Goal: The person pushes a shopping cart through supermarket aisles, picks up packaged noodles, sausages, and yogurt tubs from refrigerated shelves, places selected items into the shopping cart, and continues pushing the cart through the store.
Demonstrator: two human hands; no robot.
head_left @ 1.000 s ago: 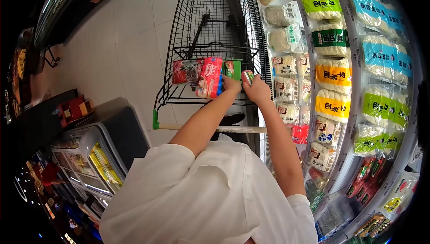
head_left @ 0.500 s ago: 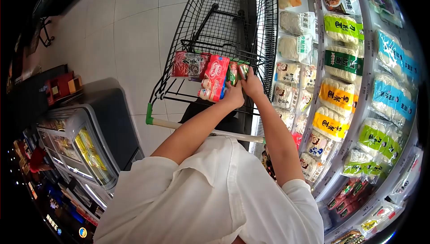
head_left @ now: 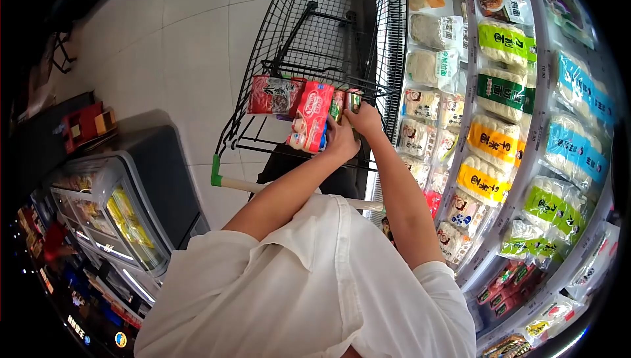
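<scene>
My left hand [head_left: 342, 141] is at the near end of the shopping cart's child-seat shelf, its fingers closed on the lower end of a narrow green packet [head_left: 338, 103]. Close beside it, my right hand [head_left: 364, 121] has its fingers curled around a second small green packet [head_left: 353, 98]; my knuckles cover part of it. Left of my hands stands a red multipack of small bottles [head_left: 311, 115]. A flat red and clear bag with dark contents [head_left: 275, 97] lies beyond it on the left. My fingertips are partly hidden.
The black wire cart [head_left: 289, 36] has a pale handle [head_left: 263, 187] with green ends, in front of my body. Along its right run shelves of bagged noodles [head_left: 501, 95]. A glass-fronted display case [head_left: 131, 220] stands at the left on the tiled floor [head_left: 190, 49].
My hands have shifted slightly, and the right fingers have curled further over the small green packet. The cart and its contents appear slightly further left.
</scene>
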